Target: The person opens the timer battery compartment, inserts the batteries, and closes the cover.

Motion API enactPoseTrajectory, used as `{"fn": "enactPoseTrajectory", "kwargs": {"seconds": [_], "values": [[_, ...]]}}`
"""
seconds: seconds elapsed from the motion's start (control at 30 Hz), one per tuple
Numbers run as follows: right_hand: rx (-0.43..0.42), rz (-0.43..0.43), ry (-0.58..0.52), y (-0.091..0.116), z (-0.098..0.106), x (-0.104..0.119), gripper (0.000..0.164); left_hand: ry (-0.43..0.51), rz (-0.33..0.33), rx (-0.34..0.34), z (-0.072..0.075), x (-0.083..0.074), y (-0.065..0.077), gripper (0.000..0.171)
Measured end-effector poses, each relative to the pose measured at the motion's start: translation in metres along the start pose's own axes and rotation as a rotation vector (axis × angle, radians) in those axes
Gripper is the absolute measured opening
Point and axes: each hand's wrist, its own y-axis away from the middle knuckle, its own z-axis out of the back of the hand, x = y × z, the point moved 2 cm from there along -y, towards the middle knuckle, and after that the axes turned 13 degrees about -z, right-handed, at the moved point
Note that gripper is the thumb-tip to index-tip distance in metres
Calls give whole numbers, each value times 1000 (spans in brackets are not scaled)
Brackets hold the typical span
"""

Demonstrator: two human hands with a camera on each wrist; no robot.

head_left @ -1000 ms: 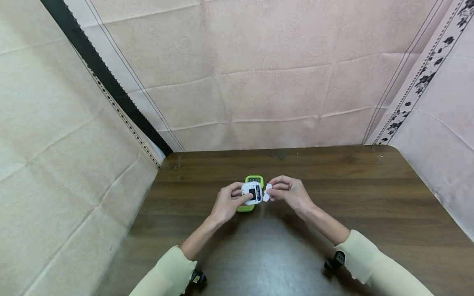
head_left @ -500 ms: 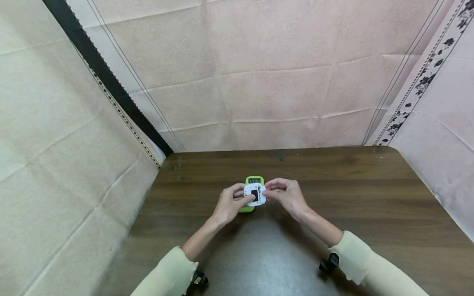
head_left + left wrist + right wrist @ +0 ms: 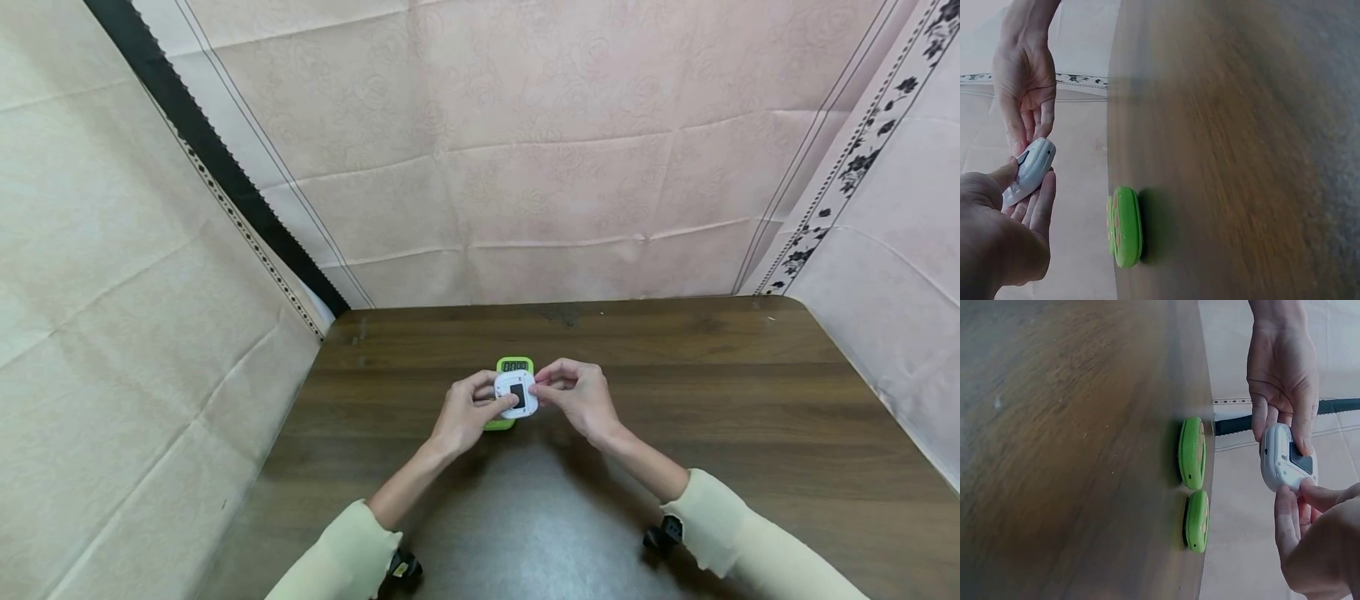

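A white timer (image 3: pixel 528 404) is held up above the table, its back with a black square facing up. My left hand (image 3: pixel 459 418) grips its left side, thumb lying on the back. My right hand (image 3: pixel 584 403) pinches the opposite edge, where the small white battery cover sits over the compartment; the fingertips hide part of it. In the right wrist view, the right thumb presses on the back of the timer (image 3: pixel 1277 456) while a finger supports its edge. Behind and below it lie two green timers; the farther green timer (image 3: pixel 516 363) shows its display, the nearer (image 3: pixel 499 425) is mostly covered.
The brown wooden table (image 3: pixel 675 375) stretches out around the hands. A pale cloth (image 3: pixel 525 167) hangs beyond its far edge, and more cloth covers both sides. A dark wrist camera (image 3: pixel 663 533) sits under the right sleeve.
The right hand has moved left, bringing the battery cover from beside the white timer onto its compartment. The battery seen inside earlier is now covered. The left hand has barely shifted.
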Motion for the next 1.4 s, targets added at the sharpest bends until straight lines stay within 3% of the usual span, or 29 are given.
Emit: {"fn": "enactPoseTrajectory", "kwargs": {"seconds": [0.23, 0.33, 0.5, 0.6, 0.77, 0.9, 1.0, 1.1, 1.17, 1.27, 1.33, 1.4], "values": [[251, -200, -127, -9, 17, -2, 30, 59, -28, 26, -1, -11, 2, 25], [328, -246, -135, -13, 21, -3, 31, 76, -18, 40, -2, -14, 1, 26], [397, -191, -168, -16, 22, -4, 19, 89, -2, 83, 1, -21, -1, 28], [509, -134, -232, -17, 20, -4, 13, 72, -18, 144, 6, -27, -2, 29], [743, -70, -311, -20, 12, -5, 17, -24, -144, 229, 14, -32, -3, 30], [827, -55, -305, -22, 8, -4, 15, -162, -265, 233, 17, -28, -4, 33], [792, -34, -240, -21, 5, -3, 18, -309, -325, 211, 19, -24, -2, 39], [659, 53, -122, -19, 2, 2, 31, -369, -337, 185, 21, -21, 0, 45], [533, 148, -5, -18, 0, 6, 45, -301, -299, 171, 22, -20, 1, 46], [355, 297, 178, -14, -3, 11, 66, -107, -190, 134, 23, -20, 2, 40], [270, 389, 290, -12, -6, 12, 72, 3, -115, 99, 23, -21, 3, 35], [214, 483, 374, -9, -9, 13, 73, 52, -52, 70, 22, -23, 4, 34]]}}
